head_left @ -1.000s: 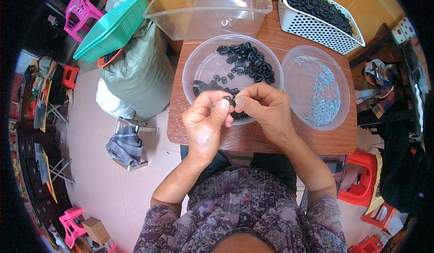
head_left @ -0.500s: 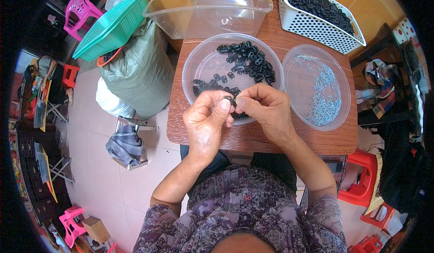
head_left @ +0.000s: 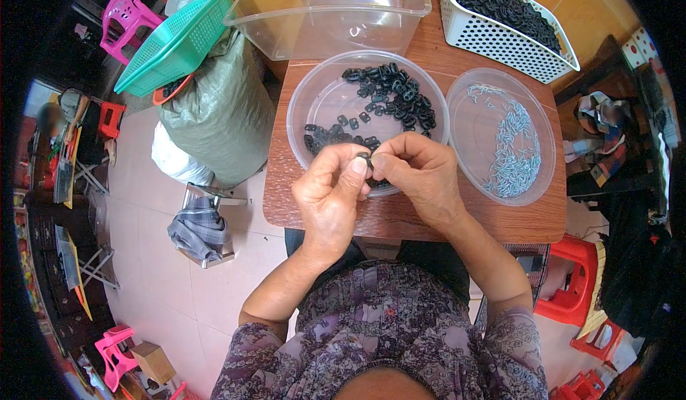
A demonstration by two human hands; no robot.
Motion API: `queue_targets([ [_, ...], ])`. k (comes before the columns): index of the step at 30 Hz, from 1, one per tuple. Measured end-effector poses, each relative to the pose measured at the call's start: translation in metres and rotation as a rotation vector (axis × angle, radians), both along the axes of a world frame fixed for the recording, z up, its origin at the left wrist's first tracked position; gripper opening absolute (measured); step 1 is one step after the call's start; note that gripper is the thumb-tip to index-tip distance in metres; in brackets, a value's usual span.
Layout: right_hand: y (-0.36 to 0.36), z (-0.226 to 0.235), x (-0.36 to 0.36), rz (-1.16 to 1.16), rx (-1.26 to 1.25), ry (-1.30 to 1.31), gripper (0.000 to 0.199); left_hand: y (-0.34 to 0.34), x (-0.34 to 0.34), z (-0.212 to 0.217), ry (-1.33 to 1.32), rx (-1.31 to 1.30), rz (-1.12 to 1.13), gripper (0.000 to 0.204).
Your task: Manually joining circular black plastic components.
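Most of the small black part (head_left: 366, 160) is hidden: only a dark sliver shows between the fingertips of the left hand (head_left: 330, 198) and the right hand (head_left: 421, 173), so its shape cannot be made out. Both grips are pinched together on it, thumb against forefinger, the two hands touching at the tips. The part sits just above the near rim of the round clear bowl (head_left: 314, 100), whose near edge the hands cover. Beyond the grip, inside that bowl, lie loose black pieces (head_left: 389, 93), small, dull and ring-like. To the right of the right hand stands a second clear bowl (head_left: 543, 150) with a heap of tiny silvery metal bits (head_left: 511, 153), too small to tell apart. Farther off, a white perforated basket (head_left: 500, 39) of black pieces is cut off by the picture's edge. All rest on the brown wooden surface (head_left: 400, 218).
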State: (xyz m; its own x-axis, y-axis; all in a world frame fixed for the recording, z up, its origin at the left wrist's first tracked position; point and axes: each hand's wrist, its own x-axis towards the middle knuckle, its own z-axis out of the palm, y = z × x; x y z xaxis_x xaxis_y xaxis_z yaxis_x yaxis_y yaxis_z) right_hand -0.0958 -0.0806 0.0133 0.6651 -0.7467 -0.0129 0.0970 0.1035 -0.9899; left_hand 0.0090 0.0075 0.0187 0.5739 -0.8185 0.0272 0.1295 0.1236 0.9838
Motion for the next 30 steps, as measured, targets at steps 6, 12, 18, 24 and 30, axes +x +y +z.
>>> queue_targets([
  [6, 0.006, -0.006, 0.004, -0.057, -0.082, -0.041, 0.008, 0.000, -0.002, -0.004, -0.144, -0.004, 0.047, 0.007],
  [12, 0.006, -0.009, 0.003, -0.068, -0.299, 0.075, 0.006, 0.000, -0.002, -0.003, -0.028, 0.015, 0.033, 0.006],
  [18, -0.003, -0.012, 0.008, -0.050, -0.606, 0.055, 0.005, -0.004, 0.003, -0.006, 0.090, -0.013, 0.020, 0.008],
  [24, -0.017, -0.006, 0.017, 0.031, -0.671, 0.079, 0.009, -0.009, 0.016, -0.018, 0.121, -0.074, 0.042, 0.013],
  [30, -0.081, -0.015, 0.056, -0.167, -1.045, 0.219, 0.012, -0.009, 0.025, -0.017, 0.149, -0.056, 0.087, 0.016],
])
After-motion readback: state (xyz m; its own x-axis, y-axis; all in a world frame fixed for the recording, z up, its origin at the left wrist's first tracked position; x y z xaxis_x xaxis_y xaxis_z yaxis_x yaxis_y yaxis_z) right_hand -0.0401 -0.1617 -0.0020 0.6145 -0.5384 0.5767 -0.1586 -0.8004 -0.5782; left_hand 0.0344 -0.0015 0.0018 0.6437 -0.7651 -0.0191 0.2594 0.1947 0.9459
